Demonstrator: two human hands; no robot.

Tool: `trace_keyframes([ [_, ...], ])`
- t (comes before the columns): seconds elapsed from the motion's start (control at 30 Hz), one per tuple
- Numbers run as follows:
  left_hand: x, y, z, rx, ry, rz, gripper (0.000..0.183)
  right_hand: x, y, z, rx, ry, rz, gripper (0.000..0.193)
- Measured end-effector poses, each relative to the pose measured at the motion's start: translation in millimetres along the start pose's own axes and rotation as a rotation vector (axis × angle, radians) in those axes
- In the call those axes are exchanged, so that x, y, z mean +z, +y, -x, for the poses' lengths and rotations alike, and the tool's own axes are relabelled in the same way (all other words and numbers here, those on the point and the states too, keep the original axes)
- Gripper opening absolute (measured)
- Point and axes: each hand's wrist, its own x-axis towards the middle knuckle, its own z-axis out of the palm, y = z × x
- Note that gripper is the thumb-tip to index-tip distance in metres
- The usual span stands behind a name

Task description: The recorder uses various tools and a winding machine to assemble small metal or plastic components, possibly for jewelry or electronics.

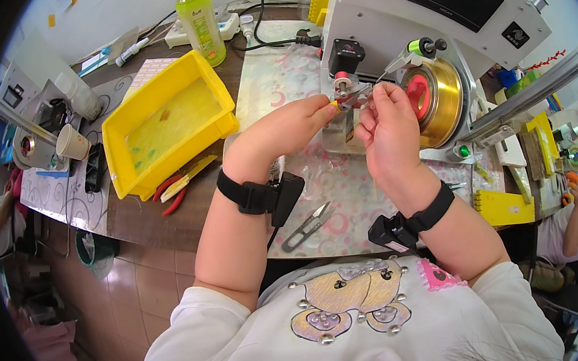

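Yellow bin (158, 123) blocks left; winding machine (427, 21) ahead; mat (347, 203) free below.

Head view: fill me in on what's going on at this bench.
A person sits at a winding machine with both hands raised to its small spindle. The left hand pinches a small yellow part at the spindle; the right hand meets it from the other side, fingertips pinched as if on fine wire, too thin to see. A brass-coloured spool sits just right. Thread snips lie on the mat below; a yellow bin stands to the left.
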Motion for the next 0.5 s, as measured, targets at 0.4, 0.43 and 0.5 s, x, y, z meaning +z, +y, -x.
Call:
trace_keyframes([
  [0.4, -7.6, 27.4, 9.0, 0.078, 0.381, -0.074, 0.023, 2.0, -7.1, -0.6, -0.004, 0.01, 0.092, 0.01],
  [0.43, -4.2, 27.6, 4.9, 0.245, 0.532, -0.116, 0.019, 2.6, -7.2, -0.3, -0.009, 0.019, 0.1, 0.01],
  [0.5, 1.6, 34.3, -2.6, 0.414, 0.679, -0.159, 0.015, 3.7, -6.6, -0.2, -0.015, 0.028, 0.105, 0.009],
])
